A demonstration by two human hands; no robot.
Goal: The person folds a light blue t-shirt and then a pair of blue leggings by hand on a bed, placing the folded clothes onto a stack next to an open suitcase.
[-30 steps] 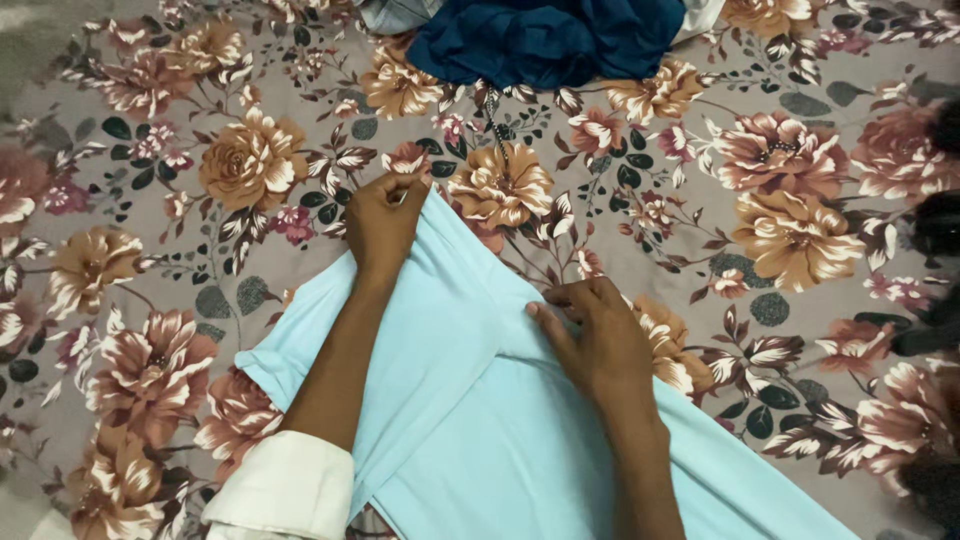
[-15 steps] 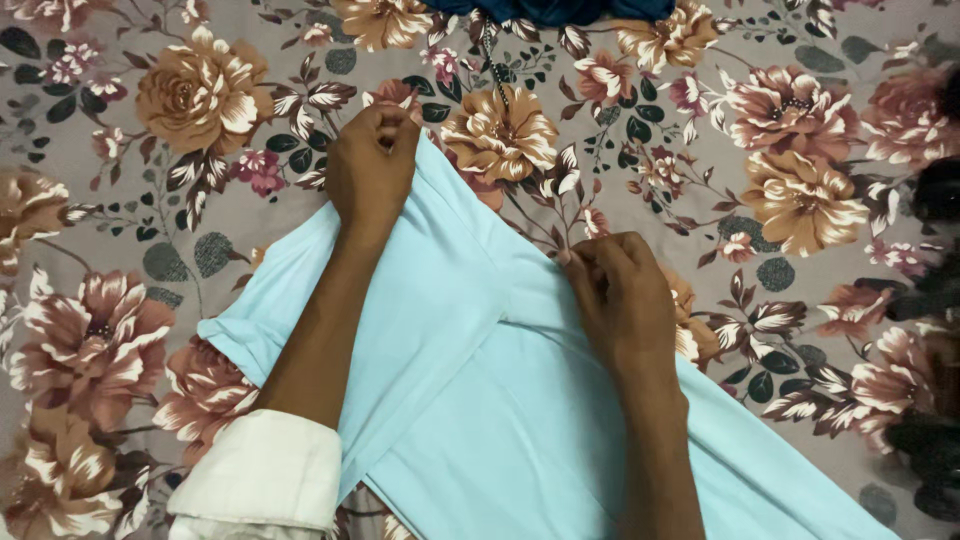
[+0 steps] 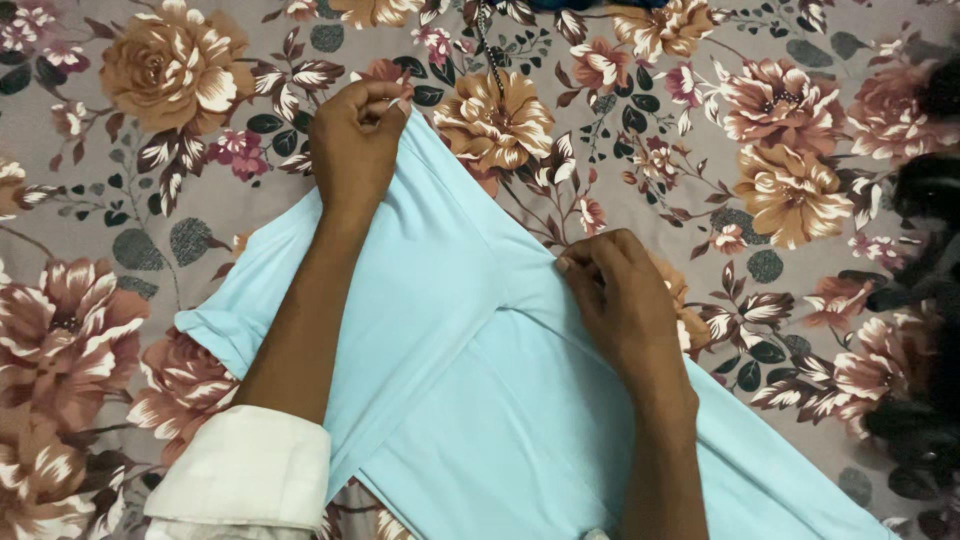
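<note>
Pinching the far tip of the folded panel — left hand (image 3: 355,150) has thumb and fingertips pressed together on the corner of the light blue garment (image 3: 470,400) at about 11 o'clock in the head view

Garment lies flat on the floral bedsheet (image 3: 800,200), filling the lower middle of the view and running off the bottom edge toward 5 o'clock. One panel is folded over the body; its long axis runs diagonally from roughly 7 o'clock up to 11–12 o'clock, ending in the pinched tip

Right hand (image 3: 620,300) sits just right of centre, about 3 o'clock from the fold junction. Fingers curled and closed, fingertips nipping the cloth's edge where the folded panel meets the garment's right border. Whether the thumb is under the cloth, cannot tell

Relation that matters: both hands are on the same upper-right edge — left at the far end, right at the near end, cloth drawn straight between them. Right hand is nearer the garment's body; left arm lies along the panel

White rolled cuff (image 3: 245,470) on the left forearm, 7 o'clock. Dark blurred objects (image 3: 930,180) at 3 o'clock, kind unclear
</note>
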